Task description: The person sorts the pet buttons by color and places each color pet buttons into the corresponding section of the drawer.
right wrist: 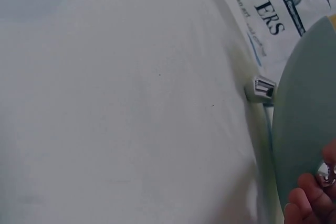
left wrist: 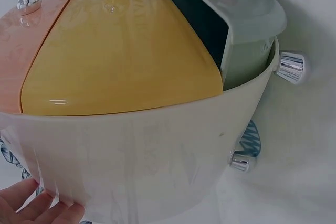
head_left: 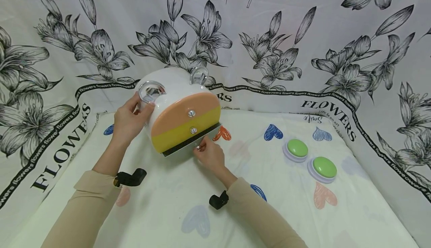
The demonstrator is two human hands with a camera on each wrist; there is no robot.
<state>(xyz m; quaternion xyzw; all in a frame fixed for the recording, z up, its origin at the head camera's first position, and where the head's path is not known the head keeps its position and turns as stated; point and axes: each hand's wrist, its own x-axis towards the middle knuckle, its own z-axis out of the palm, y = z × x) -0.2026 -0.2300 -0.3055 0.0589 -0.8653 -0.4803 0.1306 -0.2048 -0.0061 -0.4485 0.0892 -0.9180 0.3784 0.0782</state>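
A white rounded drawer box (head_left: 165, 81) is tilted over the cloth, with an orange drawer front (head_left: 173, 115), a yellow one (head_left: 182, 134) and a pale green drawer (left wrist: 252, 19) at the bottom. My left hand (head_left: 129, 119) holds the white shell at its left side, thumb beside a chrome ring handle (head_left: 151, 91). In the left wrist view its fingertips press against the white wall. With my right hand (head_left: 212, 154) I pinch the silver knob (right wrist: 326, 174) of the green drawer. That drawer stands partly pulled out, a dark gap between it and the yellow front.
Two green-topped round push buttons (head_left: 297, 148) with pale purple bases sit to the right on the heart-print cloth (head_left: 161, 210). Behind rises a flower-print curtain (head_left: 269, 27). Chrome feet (left wrist: 291, 66) stick out below the box.
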